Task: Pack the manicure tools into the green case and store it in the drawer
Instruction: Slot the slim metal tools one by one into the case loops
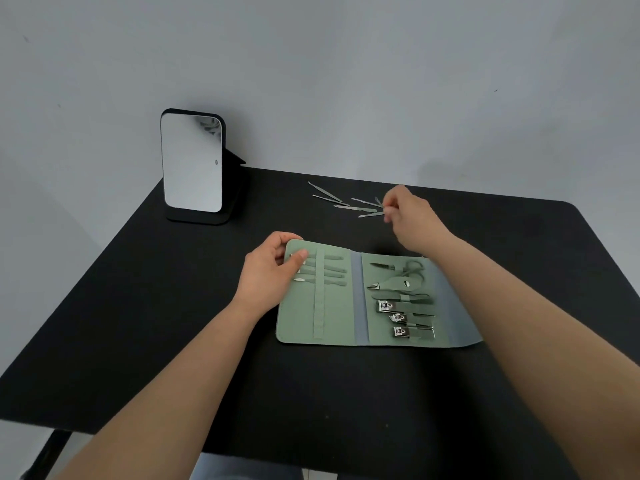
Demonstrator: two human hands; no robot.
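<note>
Two hands: my left hand (268,270) pins the flat green case (332,306); right hand (410,218) fingertips pinch a slim metal tool (372,214).

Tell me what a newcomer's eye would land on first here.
First, the open pale green fabric case lying flat mid-table, with shiny steel nail clippers strapped in its right half. Behind it, the right hand reaches into a loose scatter of thin metal tools; the left hand pins the case's left edge.
</note>
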